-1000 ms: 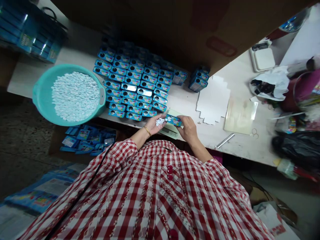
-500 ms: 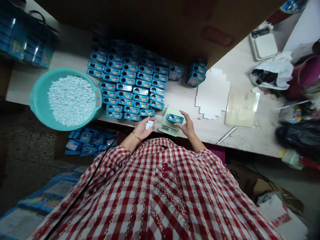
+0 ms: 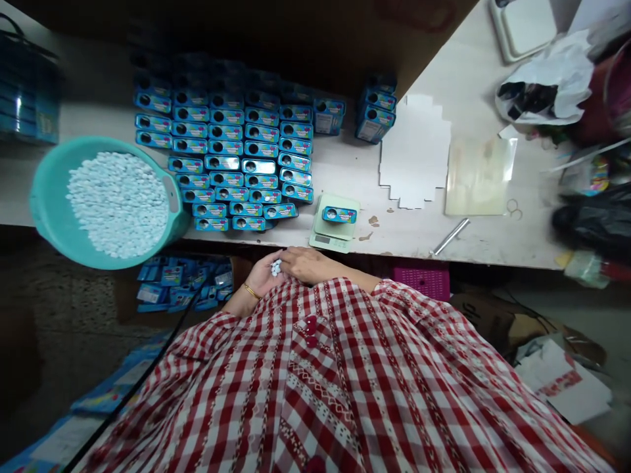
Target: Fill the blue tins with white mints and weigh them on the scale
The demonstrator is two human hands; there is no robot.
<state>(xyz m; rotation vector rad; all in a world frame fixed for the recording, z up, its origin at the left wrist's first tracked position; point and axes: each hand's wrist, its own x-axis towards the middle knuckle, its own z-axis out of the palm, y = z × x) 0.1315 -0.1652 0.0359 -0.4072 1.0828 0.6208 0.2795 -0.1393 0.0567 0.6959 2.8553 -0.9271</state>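
Note:
My left hand (image 3: 262,276), palm up and cupped at the table's front edge, holds a small heap of white candies (image 3: 276,267). My right hand (image 3: 309,265) reaches across to it, its bent fingertips at the candies; what they pinch is hidden. Beyond my hands a pale green kitchen scale (image 3: 336,242) carries one small blue tin (image 3: 341,215), with a round opening at its left end. To the left of the scale stand rows of similar blue tins (image 3: 225,146). A turquoise tub (image 3: 46,226) full of white candies is at the far left.
Several stacked tins (image 3: 375,123) stand behind the scale. On the right lie white card sheets (image 3: 414,151), a translucent board (image 3: 478,177), a metal tube (image 3: 451,236) and a white plastic bag (image 3: 566,85). Below the table are a box of blue packs (image 3: 185,284) and a magenta basket (image 3: 421,281).
My right hand has let go of the tin, leaving it on the scale, and has moved left to the candies in my left palm. Both hands are now closer to my body; the view has shifted.

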